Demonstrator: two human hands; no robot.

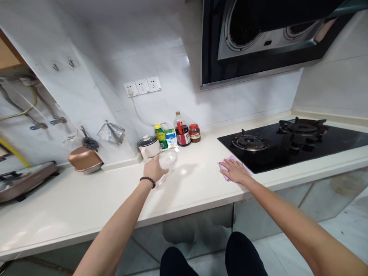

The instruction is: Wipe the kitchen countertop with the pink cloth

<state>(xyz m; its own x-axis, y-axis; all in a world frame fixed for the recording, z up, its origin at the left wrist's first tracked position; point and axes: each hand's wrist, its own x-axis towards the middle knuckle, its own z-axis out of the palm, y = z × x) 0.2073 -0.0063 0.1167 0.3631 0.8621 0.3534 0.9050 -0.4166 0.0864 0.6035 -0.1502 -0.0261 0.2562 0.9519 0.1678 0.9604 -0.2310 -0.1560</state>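
- Left hand point(154, 168): closed around the near-left side of a clear container point(169, 158); thumb toward the front, the other fingers partly hidden. Whether the container is clear of the tabletop point(198, 188) or touching it cannot be told.
- Clear container: transparent and rounded, exact kind not legible; located in front of the seasonings. Probably gripped at the side because that is the side nearest the arm.
- Right hand point(235, 171): open, palm down, fingers spread, gripping nothing; laid on a pink cloth point(226, 178).
- Pink cloth: flat on the tabletop, beside the near-left corner of the black hob point(276, 159). The spread palm presumably keeps it evenly pressed against the surface.
- Seasonings, grouped near the wall, presumably to leave the front edge free: green bottle with yellow cap point(161, 138); white-and-blue packet point(171, 140); dark jar with red-and-white label point(183, 137); red-lidded jar point(194, 135); gold-capped bottle point(178, 115), behind the dark jar.
- White pot point(153, 148): dark lid, left of the seasonings, below the wall sockets point(143, 86), a spot likely chosen for power.
- Arms: both extended forward, set wide apart; left wrist wears a dark beaded bracelet point(148, 180) and bends inward; right forearm slants in from the lower right, low over the tabletop edge.
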